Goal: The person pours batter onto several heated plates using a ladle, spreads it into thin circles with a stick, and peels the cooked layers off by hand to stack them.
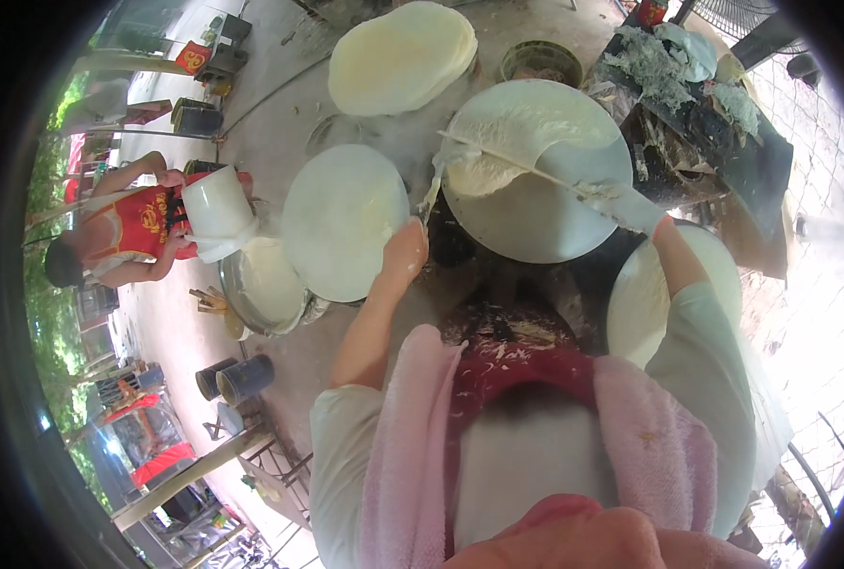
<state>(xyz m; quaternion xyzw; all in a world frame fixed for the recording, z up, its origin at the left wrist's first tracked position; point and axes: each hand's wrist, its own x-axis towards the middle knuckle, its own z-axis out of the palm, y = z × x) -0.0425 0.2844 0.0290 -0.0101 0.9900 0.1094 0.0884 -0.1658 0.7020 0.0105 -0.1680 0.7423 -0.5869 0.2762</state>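
Observation:
A round griddle (pixel 559 223) lies ahead of me, with wet white batter (pixel 488 156) spread over its far left part. My right hand (pixel 635 207), in a whitish glove, is closed on a long thin spreading stick (pixel 526 169) that reaches left across the griddle and the batter. My left hand (pixel 406 251) is closed beside the griddle's left edge, on a narrow batter-coated scraper (pixel 431 197) pointing away from me. Next to that hand lies a second round griddle (pixel 341 223), covered by a thin pale sheet. Another pale round surface (pixel 678 294) shows partly under my right forearm.
A stack of thin round sheets (pixel 403 59) lies at the far side. At left, a co-worker in a red apron (pixel 142 223) tips a white bucket (pixel 218 213) over a basin of batter (pixel 265 284). Dark clutter (pixel 716 133) stands far right, near a wire fence (pixel 829 171).

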